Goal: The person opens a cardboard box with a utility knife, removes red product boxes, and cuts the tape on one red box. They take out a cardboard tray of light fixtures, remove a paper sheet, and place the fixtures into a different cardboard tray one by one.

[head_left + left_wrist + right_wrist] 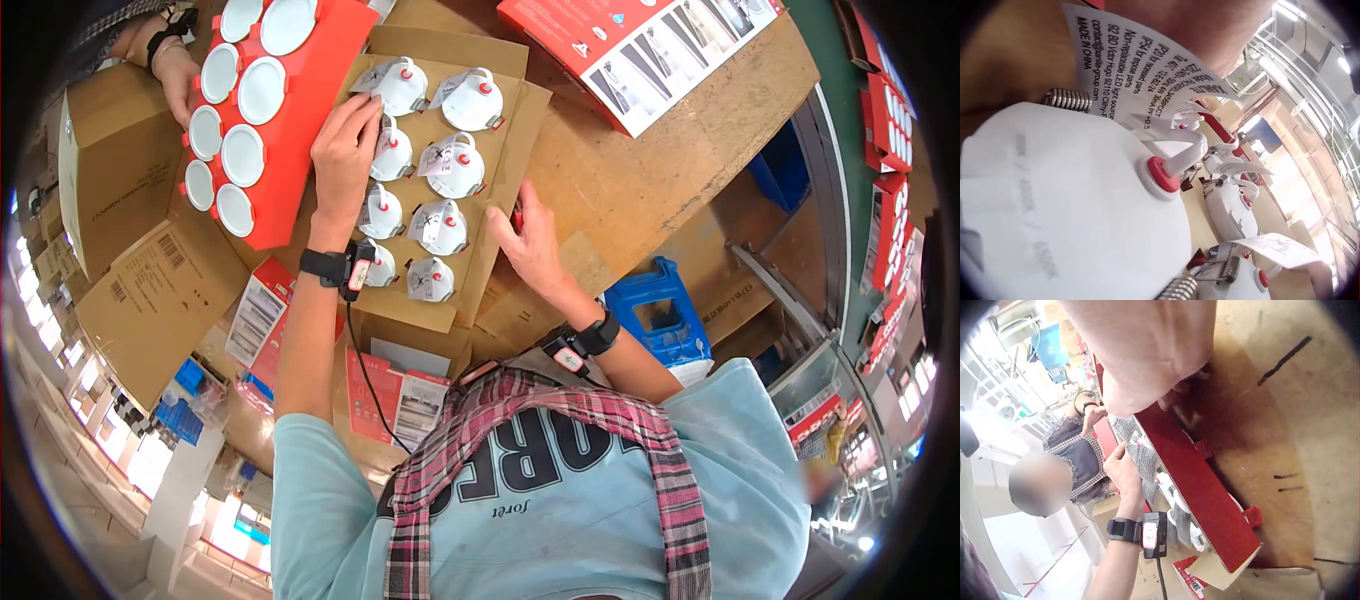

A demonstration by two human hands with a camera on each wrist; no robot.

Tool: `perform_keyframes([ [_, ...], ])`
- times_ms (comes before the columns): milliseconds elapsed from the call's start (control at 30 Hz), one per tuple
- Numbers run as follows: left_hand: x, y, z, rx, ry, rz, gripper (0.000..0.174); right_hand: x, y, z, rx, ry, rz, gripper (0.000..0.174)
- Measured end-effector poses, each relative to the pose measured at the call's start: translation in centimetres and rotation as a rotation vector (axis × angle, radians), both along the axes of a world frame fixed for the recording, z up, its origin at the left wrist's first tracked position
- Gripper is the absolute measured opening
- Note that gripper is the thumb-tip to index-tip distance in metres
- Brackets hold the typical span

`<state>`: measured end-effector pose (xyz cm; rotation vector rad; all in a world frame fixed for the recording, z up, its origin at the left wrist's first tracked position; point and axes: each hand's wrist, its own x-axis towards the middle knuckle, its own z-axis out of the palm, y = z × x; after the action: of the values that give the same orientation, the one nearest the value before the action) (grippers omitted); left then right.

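Note:
White round downlights (454, 164) with red cable grommets, spring clips and paper labels sit in two columns in a cardboard-lined tray (420, 308). At the tray's left edge is my left hand (345, 150), its fingers reaching over the upper-left downlights and touching them at the labels. A downlight (1072, 206) with its printed label (1129, 69) fills the left wrist view, fingertips hidden. My right hand (530, 240) grips the tray's right edge, thumb at the rim and fingers on the outer side. The right wrist view shows the tray's red side (1204, 494) below that hand (1147, 356).
A red tray of white round lamps (243, 155) stands left, with another person's hand (177, 82) behind it. A red printed box (640, 60) lies at the back of the wooden table (640, 190). Open cartons (150, 300) are at left, a blue crate (657, 310) at right.

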<state>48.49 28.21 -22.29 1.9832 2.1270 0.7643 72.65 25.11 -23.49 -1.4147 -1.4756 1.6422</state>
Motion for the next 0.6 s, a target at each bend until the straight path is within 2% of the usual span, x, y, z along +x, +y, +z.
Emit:
perform_keyframes([
  [600, -0.06, -0.05, -0.24, 0.001, -0.054, 0.027, 0.015, 0.05, -0.11, -0.2, -0.004, 0.002, 0.01, 0.036],
])
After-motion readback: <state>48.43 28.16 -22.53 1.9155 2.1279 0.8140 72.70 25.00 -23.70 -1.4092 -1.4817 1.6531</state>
